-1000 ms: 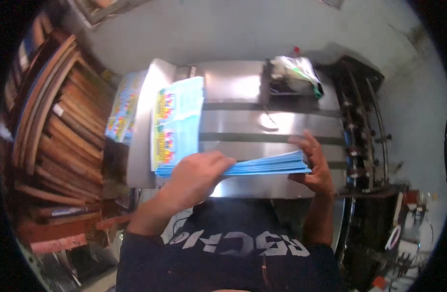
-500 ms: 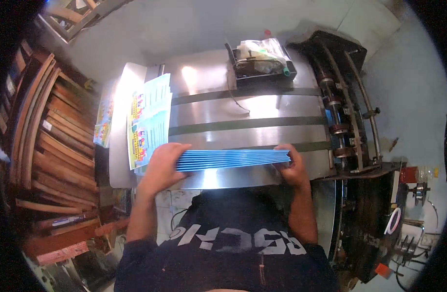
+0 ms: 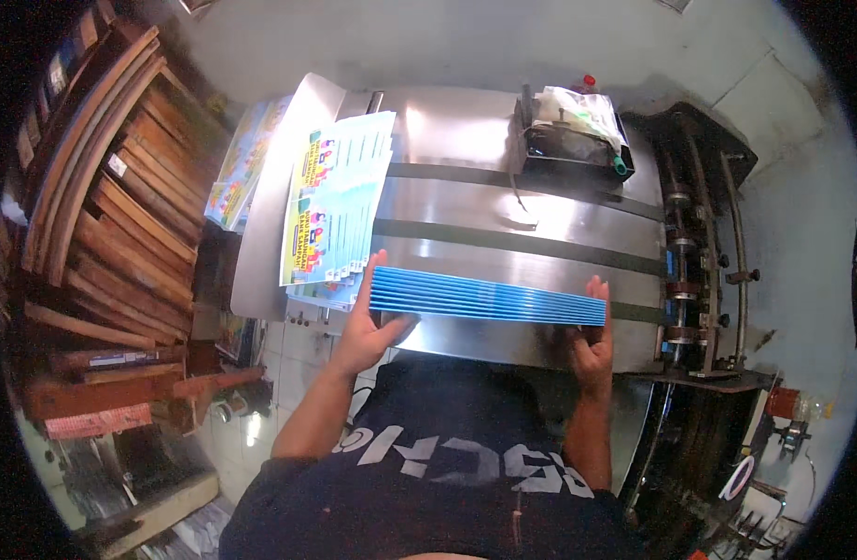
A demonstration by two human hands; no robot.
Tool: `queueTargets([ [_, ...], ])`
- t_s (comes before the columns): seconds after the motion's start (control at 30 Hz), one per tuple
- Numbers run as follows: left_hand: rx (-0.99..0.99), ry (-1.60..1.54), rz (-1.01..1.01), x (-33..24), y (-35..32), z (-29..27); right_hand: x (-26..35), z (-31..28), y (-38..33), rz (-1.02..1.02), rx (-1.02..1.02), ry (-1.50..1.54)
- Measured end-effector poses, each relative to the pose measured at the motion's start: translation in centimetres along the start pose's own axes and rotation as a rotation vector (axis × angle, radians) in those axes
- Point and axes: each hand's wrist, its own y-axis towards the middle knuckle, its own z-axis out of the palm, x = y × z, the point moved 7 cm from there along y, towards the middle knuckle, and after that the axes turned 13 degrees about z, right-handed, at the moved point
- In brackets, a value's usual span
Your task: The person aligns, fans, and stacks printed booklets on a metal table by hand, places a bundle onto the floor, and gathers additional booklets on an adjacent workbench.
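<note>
A stack of blue folded sheets [image 3: 489,297] is held edge-up between my two hands, just over the near part of a metal table [image 3: 447,252]. Against its left end lies my left hand [image 3: 368,327], fingers straight up along the edge and thumb underneath. The opposite end is pressed by my right hand [image 3: 593,341], its fingers also upright. Left of the stack, colourful printed sheets [image 3: 330,210] lie fanned in overlapping rows, close to my left fingertips.
A black tray [image 3: 578,154] with a plastic bag stands at the table's far right. Machine rollers and bars [image 3: 685,271] line the right edge. A wooden rack of boards [image 3: 134,196] stands at the left, near more printed sheets [image 3: 246,163] beyond the curved metal plate [image 3: 284,205].
My fingers have gone from curled round the stack's ends to stretched flat against them. The stack's ends look more even. The whole view has shifted, with the table now further right.
</note>
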Motion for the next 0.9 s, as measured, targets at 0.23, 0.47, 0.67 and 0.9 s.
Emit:
queueTargets([
  [0.23,0.013,0.031,-0.011,0.1,-0.6,0.1,-0.1,0.1,-0.1,0.014,0.004,0.016],
  [0.47,-0.011,-0.060,-0.028,0.1,-0.7,0.2,-0.4,-0.4,-0.5,0.035,-0.025,-0.048],
  [0.67,-0.073,0.050,-0.024,0.8,-0.9,-0.6,0.8,0.2,-0.4,0.063,0.001,-0.041],
  [0.9,-0.150,-0.025,0.010,0.1,-0.5,0.2,2.0,-1.4,0.3,0.041,-0.070,-0.008],
])
